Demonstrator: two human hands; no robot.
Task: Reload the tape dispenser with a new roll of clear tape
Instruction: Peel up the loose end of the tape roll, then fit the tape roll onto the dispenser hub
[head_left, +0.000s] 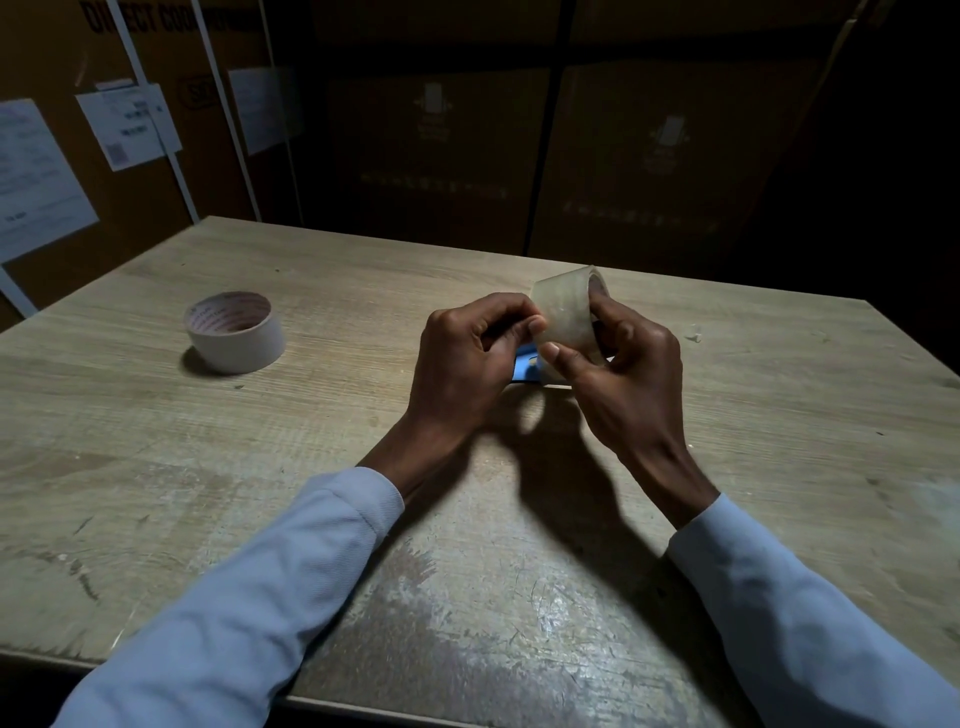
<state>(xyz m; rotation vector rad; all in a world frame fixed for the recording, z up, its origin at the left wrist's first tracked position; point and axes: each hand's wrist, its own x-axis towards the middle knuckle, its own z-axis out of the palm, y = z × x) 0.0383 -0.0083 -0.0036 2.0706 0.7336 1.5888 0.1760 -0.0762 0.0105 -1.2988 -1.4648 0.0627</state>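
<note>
Hands holding a roll of clear tape above a worn wooden table.

Cardboard boxes (519, 156) with paper labels stand stacked in the dark behind the table (260, 467), whose scratched top fills most of the view. Two light blue sleeves (249, 597) reach in from the near edge. The right hand (628, 384) grips the clear tape roll (566, 312), thumb on its outer face and fingers hooked into the core, holding it up off the table. The left hand (467, 364) is curled, its thumb and fingertips pinched against the roll's near edge. A second roll (234, 330), pale with red print inside the core, lies flat on the table well to the left. Just under the hands shows a small blue piece (527, 370), mostly hidden; whether it is the dispenser cannot be told.
</note>
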